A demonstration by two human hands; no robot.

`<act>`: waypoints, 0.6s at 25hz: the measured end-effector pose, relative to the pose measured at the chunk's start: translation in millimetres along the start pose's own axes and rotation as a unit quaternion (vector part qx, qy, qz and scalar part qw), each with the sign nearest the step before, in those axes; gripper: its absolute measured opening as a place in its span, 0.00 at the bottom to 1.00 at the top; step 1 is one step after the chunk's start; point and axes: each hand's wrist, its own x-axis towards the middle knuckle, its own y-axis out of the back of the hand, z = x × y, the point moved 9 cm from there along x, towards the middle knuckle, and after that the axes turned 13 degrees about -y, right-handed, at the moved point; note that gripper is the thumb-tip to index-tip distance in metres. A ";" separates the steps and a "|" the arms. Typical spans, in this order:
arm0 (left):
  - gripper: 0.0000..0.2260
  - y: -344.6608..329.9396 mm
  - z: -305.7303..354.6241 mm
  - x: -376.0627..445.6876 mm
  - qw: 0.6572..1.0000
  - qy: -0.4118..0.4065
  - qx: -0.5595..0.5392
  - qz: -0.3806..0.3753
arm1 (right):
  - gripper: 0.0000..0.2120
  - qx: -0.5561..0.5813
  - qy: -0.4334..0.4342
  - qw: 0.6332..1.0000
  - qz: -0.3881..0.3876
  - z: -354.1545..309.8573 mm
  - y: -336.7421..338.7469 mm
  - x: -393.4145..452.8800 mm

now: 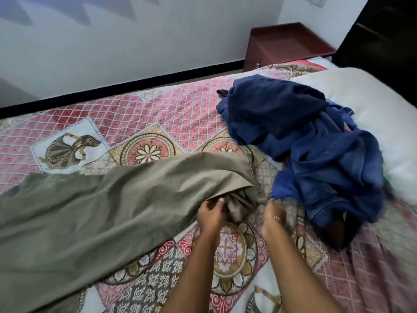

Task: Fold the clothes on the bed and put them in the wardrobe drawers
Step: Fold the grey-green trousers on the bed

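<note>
Olive-grey fabric, a large garment (94,211), lies spread across the left and middle of a bed (230,249), reaching from the left edge of the view to the centre. The bed is covered by a pink, white and gold patterned bedspread (171,114) with floral medallions and a small dancer figure.

Two bare forearms reach forward from the bottom of the view. The left hand (211,214) sits at the near right corner of the olive garment, its fingers curled onto the bunched cloth under a lifted flap, so its grip is closed on the fabric. The right hand (274,211), with a thin bracelet at the wrist, reaches toward the bedspread just right of that corner; its fingers are blurred and partly hidden, so I cannot tell whether its grip holds anything.

To the right, near the right hand, a crumpled heap of blue clothes (304,152) rests on the bed, partly against a white pillow (370,105). Beyond the bed stands a reddish-brown bedside cabinet (286,44) against a white wall (112,41).
</note>
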 end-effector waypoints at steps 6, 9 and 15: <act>0.08 -14.7 21.9 8.3 0.884 0.148 -0.440 0.061 | 0.35 -0.048 0.007 0.997 -0.065 14.4 -56.1 -15.2; 0.07 -32.1 53.2 14.8 0.891 0.139 -0.432 -0.022 | 0.28 -0.010 0.047 0.991 -0.127 -15.2 -68.2 -14.7; 0.11 -38.2 100.7 22.7 0.875 0.029 -0.482 -0.038 | 0.23 0.043 0.292 0.953 -0.062 -137.4 -19.3 -48.8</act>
